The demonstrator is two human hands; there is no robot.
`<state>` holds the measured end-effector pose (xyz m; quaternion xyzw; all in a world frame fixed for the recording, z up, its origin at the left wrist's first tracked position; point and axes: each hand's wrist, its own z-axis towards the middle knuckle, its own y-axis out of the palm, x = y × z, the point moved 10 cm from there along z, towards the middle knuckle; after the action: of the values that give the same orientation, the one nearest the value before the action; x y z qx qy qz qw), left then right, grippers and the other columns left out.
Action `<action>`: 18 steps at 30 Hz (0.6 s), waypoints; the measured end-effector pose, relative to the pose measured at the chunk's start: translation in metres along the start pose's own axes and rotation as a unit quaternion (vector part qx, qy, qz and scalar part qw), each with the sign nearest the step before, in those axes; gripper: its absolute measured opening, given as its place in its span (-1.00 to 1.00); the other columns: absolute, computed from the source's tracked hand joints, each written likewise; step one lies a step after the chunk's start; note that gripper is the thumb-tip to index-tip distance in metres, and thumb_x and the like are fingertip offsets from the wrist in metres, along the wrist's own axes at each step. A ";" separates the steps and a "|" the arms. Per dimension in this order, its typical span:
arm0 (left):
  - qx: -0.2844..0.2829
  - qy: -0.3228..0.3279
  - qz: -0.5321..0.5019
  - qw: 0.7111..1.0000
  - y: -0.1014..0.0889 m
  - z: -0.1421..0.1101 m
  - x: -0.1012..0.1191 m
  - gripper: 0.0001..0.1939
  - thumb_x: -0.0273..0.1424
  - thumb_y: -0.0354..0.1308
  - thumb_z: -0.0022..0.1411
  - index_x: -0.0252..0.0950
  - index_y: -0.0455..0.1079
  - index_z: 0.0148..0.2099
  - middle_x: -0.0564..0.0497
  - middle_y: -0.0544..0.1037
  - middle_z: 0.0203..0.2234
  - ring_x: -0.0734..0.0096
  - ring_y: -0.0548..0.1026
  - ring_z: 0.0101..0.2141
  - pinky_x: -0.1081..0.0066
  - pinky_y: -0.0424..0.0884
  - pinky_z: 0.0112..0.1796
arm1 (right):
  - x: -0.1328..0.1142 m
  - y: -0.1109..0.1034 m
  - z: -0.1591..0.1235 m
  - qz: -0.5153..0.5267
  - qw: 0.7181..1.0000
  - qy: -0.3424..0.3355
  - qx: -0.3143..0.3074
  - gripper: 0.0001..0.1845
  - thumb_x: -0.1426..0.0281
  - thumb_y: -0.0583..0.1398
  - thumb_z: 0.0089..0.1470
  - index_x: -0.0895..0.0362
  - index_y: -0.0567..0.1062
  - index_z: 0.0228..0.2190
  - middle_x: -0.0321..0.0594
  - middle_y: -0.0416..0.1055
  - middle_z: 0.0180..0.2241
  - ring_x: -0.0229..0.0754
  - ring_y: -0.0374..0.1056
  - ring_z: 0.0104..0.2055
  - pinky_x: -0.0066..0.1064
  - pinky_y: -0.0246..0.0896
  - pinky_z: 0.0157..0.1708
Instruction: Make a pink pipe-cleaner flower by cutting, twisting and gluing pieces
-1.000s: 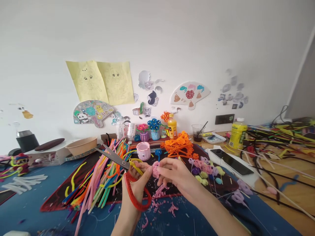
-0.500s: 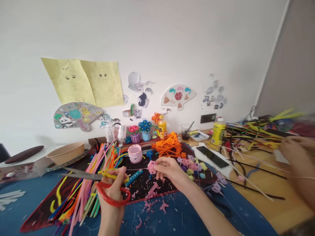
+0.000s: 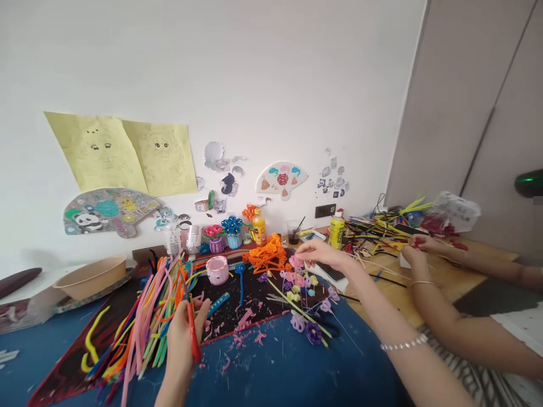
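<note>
My left hand (image 3: 182, 330) is closed around scissors with red handles (image 3: 195, 333), held beside a bundle of colourful pipe cleaners (image 3: 144, 322). A small pink piece, partly hidden, shows by its fingers. My right hand (image 3: 322, 254) reaches forward, fingertips pinching a pink pipe-cleaner flower (image 3: 297, 262). Under it lies a cluster of small pink, purple and yellow flowers (image 3: 297, 280) with thin stems. Orange pipe-cleaner shapes (image 3: 267, 254) are heaped just left of it. A pink-and-white pot (image 3: 217, 271) and a blue flower on a stem (image 3: 240, 277) are between my hands.
Pink scraps (image 3: 246, 322) litter the dark mat and blue table. Finished potted flowers (image 3: 232, 232), an orange bottle (image 3: 259, 228) and a yellow bottle (image 3: 336, 230) line the wall. At right, another person's hands (image 3: 418, 257) work over loose pipe cleaners. A tan bowl (image 3: 91, 278) sits left.
My right hand has moved forward and right with the pink flower, away from my left hand. The scissors have turned upright in my left hand. The view has swung right, showing more of the other person.
</note>
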<state>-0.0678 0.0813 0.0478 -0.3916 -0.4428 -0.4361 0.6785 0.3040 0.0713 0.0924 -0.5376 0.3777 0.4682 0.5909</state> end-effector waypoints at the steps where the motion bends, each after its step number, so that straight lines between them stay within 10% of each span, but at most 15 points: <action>1: -0.009 -0.006 0.028 1.000 -0.003 -0.004 0.000 -0.50 0.03 0.34 -0.27 -0.26 0.31 -0.48 0.15 0.35 -0.74 0.41 0.31 -0.68 0.44 0.18 -0.62 | 0.004 -0.001 0.000 -0.029 0.999 0.006 -0.015 -0.76 0.25 0.38 -0.24 0.20 0.60 -0.57 -0.26 0.45 -0.63 -0.29 0.22 -0.61 -0.45 0.10 -0.59; 9: -0.057 -0.054 0.173 0.982 -0.034 -0.035 0.000 -0.53 0.08 0.26 -0.24 -0.22 0.31 -0.52 0.14 0.35 -0.73 0.32 0.37 -0.62 0.42 0.20 -0.55 | 0.041 0.024 0.006 -0.179 0.984 -0.007 -0.014 -0.83 0.35 0.32 -0.18 0.18 0.61 -0.47 -0.20 0.52 -0.52 -0.15 0.35 -0.46 -0.38 0.22 -0.42; 18: -0.111 -0.047 0.301 0.946 -0.035 -0.086 0.002 -0.75 -0.16 0.11 0.02 -0.24 0.40 -0.41 0.04 0.48 -0.68 0.25 0.45 -0.61 0.43 0.20 -0.55 | 0.023 0.024 -0.055 -0.274 0.955 -0.075 0.085 -0.47 0.29 0.18 0.06 0.06 0.32 0.09 -0.01 0.22 0.14 0.11 0.14 0.19 -0.09 -0.01 0.17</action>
<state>-0.0783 -0.0094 0.0287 -0.5997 -0.2844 -0.2385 0.7089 0.2905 0.0202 0.0562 -0.5315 0.2095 0.2932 0.7666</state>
